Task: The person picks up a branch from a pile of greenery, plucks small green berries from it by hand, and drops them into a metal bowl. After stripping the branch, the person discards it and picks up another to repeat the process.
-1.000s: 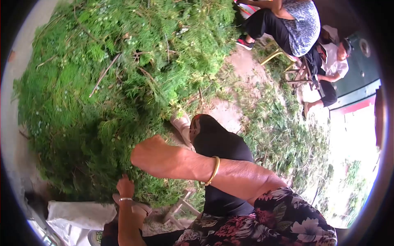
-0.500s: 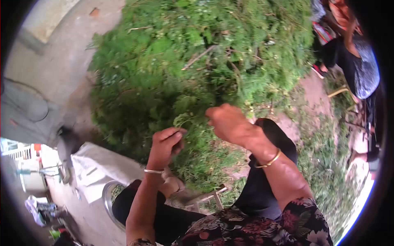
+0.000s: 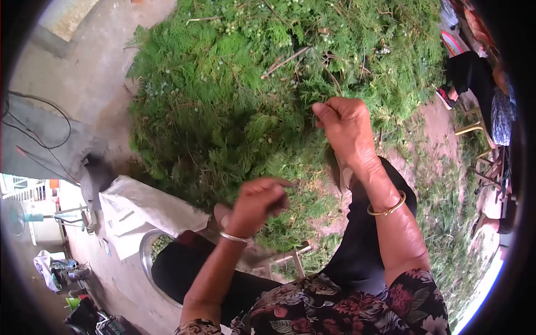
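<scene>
A large heap of green cypress-like branches [image 3: 223, 95] lies on the ground in front of me. Over its near right side, my right hand [image 3: 346, 125] is closed, thumb against the curled fingers; whatever it may hold is hidden. My left hand [image 3: 258, 205] hovers lower, above the heap's near edge. Its fingers are curled in, with the index finger pointing right, and a slight blur hides anything pinched there. The hands are apart. Beside my leg stands a metal basin [image 3: 146, 262] containing small pale-green pieces, partly covered by the leg.
A white sheet or sack [image 3: 142, 206] lies left of the heap. Between my legs is a small wooden frame [image 3: 287, 261]. At the right another person [image 3: 474, 78] sits near the heap. Black cables [image 3: 53, 146] and a fan [image 3: 19, 218] are at far left.
My right hand has risen and moved right. The left hand has shifted right and slightly down; the green sprig formerly at its fingertips no longer shows there.
</scene>
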The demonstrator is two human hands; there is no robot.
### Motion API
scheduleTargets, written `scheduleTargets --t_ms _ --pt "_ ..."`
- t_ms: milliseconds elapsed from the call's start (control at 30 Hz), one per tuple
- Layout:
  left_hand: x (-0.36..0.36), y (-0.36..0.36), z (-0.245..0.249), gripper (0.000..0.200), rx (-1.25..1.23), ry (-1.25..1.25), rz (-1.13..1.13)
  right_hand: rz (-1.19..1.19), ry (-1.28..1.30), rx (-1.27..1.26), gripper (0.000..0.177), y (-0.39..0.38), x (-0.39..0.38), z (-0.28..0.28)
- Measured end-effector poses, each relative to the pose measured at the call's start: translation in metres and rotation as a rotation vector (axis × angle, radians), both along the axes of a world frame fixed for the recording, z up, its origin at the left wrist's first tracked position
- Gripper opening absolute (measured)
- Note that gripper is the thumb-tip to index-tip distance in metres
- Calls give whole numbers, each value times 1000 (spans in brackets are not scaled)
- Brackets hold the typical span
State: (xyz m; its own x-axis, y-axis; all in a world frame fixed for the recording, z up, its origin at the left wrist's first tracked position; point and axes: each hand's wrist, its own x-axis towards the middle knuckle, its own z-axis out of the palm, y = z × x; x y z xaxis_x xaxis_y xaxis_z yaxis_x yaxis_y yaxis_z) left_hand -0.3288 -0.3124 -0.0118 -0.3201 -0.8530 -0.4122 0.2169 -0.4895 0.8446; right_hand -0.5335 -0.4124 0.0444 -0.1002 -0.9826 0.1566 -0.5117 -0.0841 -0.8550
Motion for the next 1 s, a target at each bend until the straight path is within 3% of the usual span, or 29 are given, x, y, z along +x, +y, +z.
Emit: scheduleTargets --t_ms 100,133,200,233,300,367,433,500,633,733,800,867,933,967,1000 --pt "-46 47 -38 25 23 -83 -337 25 -134 -9 18 1 6 -5" --pt "-57 58 -63 39 -481 -275 -598 23 -128 2 18 2 6 -5" --pt "-71 69 -64 55 -712 -1008 -904 52 -128 30 16 3 9 -1" --pt "-69 65 -69 55 -708 -1004 -903 55 -125 35 16 4 9 1" --pt "-59 43 -91 63 -527 -966 -685 35 -148 76 16 5 7 4" --pt "-44 21 -122 64 -672 -1206 -539 21 -179 83 16 6 5 7" --pt "-23 -18 -133 62 -762 -1246 -376 5 -208 95 16 6 3 9" --pt "0 -53 -150 42 -629 -1130 -227 -12 -207 108 16 7 1 10" --pt "25 -79 -184 26 -515 -1156 -237 7 -221 137 16 7 -4 15" --pt "8 -66 -196 21 -544 -1167 -435 -16 -402 206 16 10 -8 25" --pt "-20 -56 -205 19 -716 -977 -385 22 -356 334 16 11 -15 31" --pt "-42 -61 -215 18 -689 -888 -424 3 -352 332 16 13 -18 30" --pt "-66 -75 -217 21 -859 -1024 -346 -25 -345 330 16 15 -20 31" --pt "-74 -86 -218 23 -848 -1109 -507 -13 -425 368 16 16 -21 33" --pt "-83 -97 -216 23 -852 -1091 -513 -1 -508 405 16 16 -21 36"
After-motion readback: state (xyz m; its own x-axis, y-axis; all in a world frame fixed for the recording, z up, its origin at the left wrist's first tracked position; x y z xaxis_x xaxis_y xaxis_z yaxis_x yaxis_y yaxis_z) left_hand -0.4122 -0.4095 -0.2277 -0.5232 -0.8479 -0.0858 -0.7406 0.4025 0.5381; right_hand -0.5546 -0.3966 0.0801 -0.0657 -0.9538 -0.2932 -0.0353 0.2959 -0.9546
